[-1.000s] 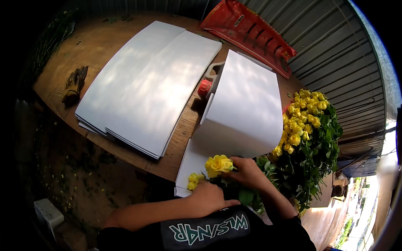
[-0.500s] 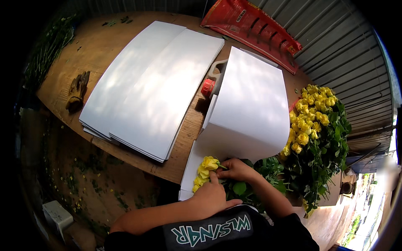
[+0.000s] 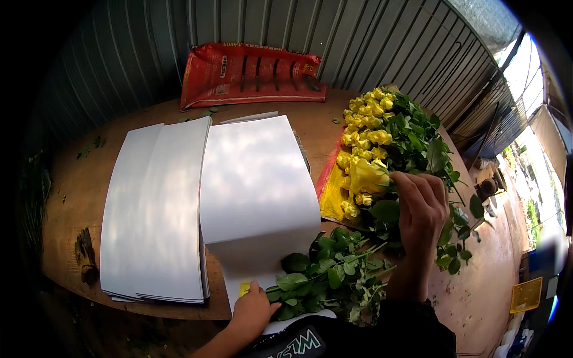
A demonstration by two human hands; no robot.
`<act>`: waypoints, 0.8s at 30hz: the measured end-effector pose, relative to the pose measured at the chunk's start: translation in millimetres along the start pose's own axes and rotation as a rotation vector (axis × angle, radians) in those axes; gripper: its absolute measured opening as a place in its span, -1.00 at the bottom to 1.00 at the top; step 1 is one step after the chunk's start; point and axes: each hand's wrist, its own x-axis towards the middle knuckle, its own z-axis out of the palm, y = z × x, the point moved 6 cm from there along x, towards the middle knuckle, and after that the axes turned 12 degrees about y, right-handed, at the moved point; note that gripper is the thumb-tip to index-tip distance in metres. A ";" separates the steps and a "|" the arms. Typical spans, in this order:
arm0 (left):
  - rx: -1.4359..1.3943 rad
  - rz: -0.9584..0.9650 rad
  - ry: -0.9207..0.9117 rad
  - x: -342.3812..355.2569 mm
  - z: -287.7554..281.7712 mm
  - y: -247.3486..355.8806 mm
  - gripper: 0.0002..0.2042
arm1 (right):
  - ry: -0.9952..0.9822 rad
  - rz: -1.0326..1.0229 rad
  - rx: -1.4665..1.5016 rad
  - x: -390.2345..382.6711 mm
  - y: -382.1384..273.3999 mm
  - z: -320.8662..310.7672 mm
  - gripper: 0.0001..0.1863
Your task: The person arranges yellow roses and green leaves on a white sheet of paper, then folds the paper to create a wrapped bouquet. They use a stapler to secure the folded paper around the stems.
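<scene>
My left hand (image 3: 252,310) is curled over yellow roses (image 3: 244,289) lying on a white sheet at the bottom centre, mostly hidden by that hand. Raised at the right, my right hand (image 3: 421,209) pinches a single yellow rose (image 3: 367,176) just below its head, in front of a large pile of yellow roses (image 3: 373,110) with dark leaves. Leafy stems (image 3: 334,274) spread between my hands. The white sheet (image 3: 256,173) bends upward behind my left hand, beside a stack of flat white sheets (image 3: 152,209).
A brown tabletop (image 3: 77,179) carries a dark glove (image 3: 87,256) and green stems (image 3: 36,203) at the left. A red printed sack (image 3: 250,77) lies against the corrugated metal wall (image 3: 119,71). A yellow crate (image 3: 525,293) is at the lower right.
My right hand has left the roses beside my left hand and risen to the right, now with a rose at the pile. My left hand remains on the sheet. The view has swung round.
</scene>
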 end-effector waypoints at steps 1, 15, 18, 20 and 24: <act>0.042 0.001 0.012 0.8 1.8 -0.4 -0.48 | -0.004 -0.130 -0.046 8.7 7.8 9.6 -0.84; 0.209 0.063 0.203 5.5 0.4 0.3 -0.69 | -0.384 -0.277 0.048 -84.9 58.9 270.5 -0.84; 0.148 0.006 0.209 0.5 2.3 -6.0 -0.69 | 0.050 0.155 0.042 -49.4 90.0 201.6 -0.75; 0.122 0.011 0.205 5.0 1.0 -2.2 -0.69 | 0.029 0.398 -0.274 -73.3 140.4 178.1 -0.81; 0.096 0.056 0.221 3.5 2.6 0.2 -0.69 | -0.470 0.519 -0.369 -145.2 188.0 178.4 -0.77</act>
